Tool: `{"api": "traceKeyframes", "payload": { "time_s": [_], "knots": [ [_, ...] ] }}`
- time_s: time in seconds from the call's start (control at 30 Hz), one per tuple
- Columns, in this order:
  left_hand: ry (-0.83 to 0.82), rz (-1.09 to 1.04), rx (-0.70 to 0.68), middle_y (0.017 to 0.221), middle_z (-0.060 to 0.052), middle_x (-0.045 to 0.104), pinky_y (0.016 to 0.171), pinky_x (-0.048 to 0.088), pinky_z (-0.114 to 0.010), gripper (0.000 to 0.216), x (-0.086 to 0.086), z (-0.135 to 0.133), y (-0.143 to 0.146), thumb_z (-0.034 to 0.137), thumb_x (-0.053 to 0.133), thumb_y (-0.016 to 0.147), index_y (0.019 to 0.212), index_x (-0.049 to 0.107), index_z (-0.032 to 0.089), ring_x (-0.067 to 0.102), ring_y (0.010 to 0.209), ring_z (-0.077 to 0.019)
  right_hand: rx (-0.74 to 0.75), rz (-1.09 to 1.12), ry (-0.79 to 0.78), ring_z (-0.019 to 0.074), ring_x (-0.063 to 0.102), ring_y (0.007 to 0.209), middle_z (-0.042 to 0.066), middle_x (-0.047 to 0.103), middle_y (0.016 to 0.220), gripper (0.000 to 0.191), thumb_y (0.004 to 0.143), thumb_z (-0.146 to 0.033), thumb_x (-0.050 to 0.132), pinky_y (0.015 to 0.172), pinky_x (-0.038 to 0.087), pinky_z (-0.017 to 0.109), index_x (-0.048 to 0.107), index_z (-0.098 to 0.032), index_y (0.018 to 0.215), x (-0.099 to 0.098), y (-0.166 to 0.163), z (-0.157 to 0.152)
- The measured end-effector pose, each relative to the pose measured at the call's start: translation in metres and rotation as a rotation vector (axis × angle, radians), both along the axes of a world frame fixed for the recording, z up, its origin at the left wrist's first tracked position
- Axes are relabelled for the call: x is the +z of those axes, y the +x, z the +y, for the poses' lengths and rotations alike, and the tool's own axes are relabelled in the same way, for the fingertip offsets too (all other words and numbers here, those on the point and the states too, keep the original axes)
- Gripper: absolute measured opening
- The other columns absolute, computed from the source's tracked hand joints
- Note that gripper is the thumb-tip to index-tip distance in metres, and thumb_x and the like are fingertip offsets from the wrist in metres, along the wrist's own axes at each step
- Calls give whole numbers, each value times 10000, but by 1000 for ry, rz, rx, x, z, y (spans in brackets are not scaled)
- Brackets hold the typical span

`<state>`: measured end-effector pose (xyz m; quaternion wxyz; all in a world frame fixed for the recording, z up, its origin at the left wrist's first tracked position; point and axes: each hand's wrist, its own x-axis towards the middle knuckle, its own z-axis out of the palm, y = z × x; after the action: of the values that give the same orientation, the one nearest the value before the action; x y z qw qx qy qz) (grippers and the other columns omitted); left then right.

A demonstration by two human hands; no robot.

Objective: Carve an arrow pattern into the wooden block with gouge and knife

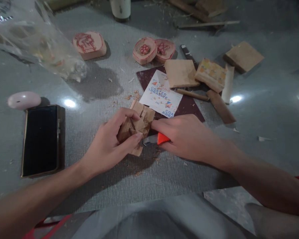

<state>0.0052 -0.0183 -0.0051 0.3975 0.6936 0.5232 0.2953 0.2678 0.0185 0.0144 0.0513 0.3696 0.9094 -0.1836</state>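
Observation:
My left hand (114, 136) is closed around a small wooden block (139, 122), thumb and forefinger pressing on its near and far edges. The block's upper face is rough, with cut notches and a split sliver at the near end. In my right hand (186, 139) is a knife with an orange handle (162, 138), mostly hidden by the fingers. Its short grey blade (150, 140) points left and reaches the block's near right side. Whether the edge is biting into the wood cannot be made out. Wood shavings (132, 96) lie just beyond the block.
Beyond my hands, white-backed abrasive paper (161, 94) lies on a dark sheet (191, 108). Wooden blocks (180, 73) and scraps (221, 106) sit to the right. Red-marked carved pieces (144, 49) stand farther back. A phone (41, 141), pink case (24, 100) and plastic bag (45, 49) occupy the left.

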Motion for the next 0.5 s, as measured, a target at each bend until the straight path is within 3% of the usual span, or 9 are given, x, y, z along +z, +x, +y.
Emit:
{"api": "traceKeyframes", "payload": {
  "time_s": [0.5],
  "knots": [
    [-14,6,14,711,108,458,530,308,-299,215,3,0,0,275,724,1004,1195,630,303,429,554,-116,7,25,6,201,665,750,29,803,933,31,1068,-231,641,645,235,346,668,-215,1069,0,1,1]
  ]
}}
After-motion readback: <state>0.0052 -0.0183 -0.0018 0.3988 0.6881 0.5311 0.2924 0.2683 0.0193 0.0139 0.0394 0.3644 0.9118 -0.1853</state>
